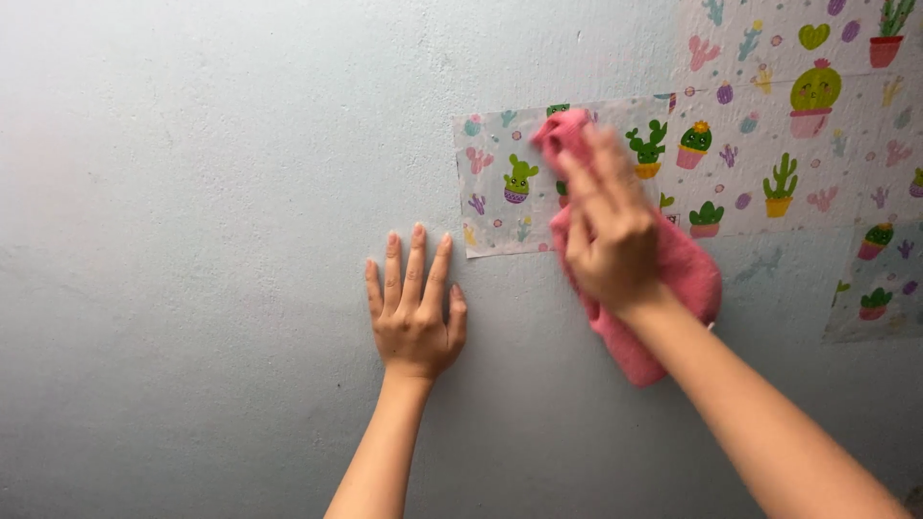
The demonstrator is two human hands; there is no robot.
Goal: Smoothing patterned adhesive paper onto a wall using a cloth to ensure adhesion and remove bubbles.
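The right hand (608,235) presses a pink cloth (673,288) flat against the cactus-print sheet (500,183), fingers over it; the left hand (415,312) lies spread on the wall (192,240) just below the sheet.

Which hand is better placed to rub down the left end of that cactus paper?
The right hand, probably: it presses the pink cloth on the cactus paper already. The left hand lies flat, empty, on bare wall below.

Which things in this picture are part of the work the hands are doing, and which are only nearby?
In use:
- right hand, pressing the cloth
- pink cloth, held against the wall
- cactus paper, the strip under the cloth
- left hand, flat on the wall

Only nearby:
- upper cactus sheet
- small cactus piece, low on the right
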